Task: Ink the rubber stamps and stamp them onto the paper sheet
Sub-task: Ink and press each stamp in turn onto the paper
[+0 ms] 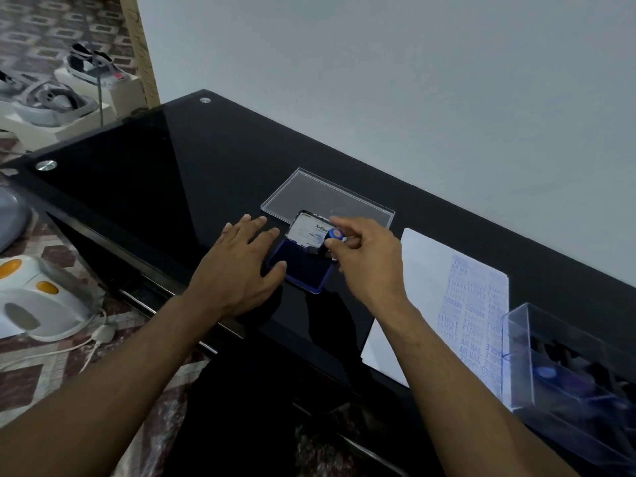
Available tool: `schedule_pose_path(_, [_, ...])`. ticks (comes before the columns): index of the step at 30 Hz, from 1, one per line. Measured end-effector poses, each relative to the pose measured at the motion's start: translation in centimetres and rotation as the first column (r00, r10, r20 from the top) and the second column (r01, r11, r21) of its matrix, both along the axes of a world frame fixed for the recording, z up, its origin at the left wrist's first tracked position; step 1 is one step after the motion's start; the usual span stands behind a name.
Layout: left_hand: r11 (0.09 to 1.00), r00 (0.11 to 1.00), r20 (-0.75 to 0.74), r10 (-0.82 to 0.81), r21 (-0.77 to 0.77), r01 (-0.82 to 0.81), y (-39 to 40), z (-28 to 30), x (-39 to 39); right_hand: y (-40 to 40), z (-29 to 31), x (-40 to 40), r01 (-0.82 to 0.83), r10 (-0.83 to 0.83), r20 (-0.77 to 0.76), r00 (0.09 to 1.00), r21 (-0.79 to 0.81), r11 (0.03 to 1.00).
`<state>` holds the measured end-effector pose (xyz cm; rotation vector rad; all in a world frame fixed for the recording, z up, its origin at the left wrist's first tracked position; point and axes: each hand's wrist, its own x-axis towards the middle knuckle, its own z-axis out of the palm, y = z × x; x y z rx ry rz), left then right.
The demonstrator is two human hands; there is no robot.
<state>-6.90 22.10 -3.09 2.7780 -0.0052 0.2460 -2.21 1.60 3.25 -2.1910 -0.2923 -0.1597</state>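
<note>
Head view: left hand (241, 266) lies flat, fingers straight, steadying the ink pad (303, 266) while right hand (358, 256) pinches a stamp (333, 235) onto it for inking.

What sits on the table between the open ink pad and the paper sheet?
In the head view, only the right hand, pinching a rubber stamp, hangs over that gap; the black table between the ink pad and the paper sheet is bare.

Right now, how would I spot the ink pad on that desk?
Find the black glass desk, then the two hands at its middle. The ink pad lies between them, its lid open. Unlike the clear lid behind it, it is deep blue.
</note>
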Motion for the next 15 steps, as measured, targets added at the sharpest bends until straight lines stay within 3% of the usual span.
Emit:
schedule_pose_path(9, [0.984,0.982,0.071,-0.172,-0.032,0.175,-9.0,2.8,2.1,-9.5,0.9,0.3,0.173,-0.171,-0.034,0.985,0.075,0.982])
schedule_pose_path(15, [0.966,0.968,0.008,-0.252,-0.067,0.251,-14.0,2.6,3.6,-14.9,1.4,0.6,0.259,-0.253,-0.073,0.965,0.106,0.96])
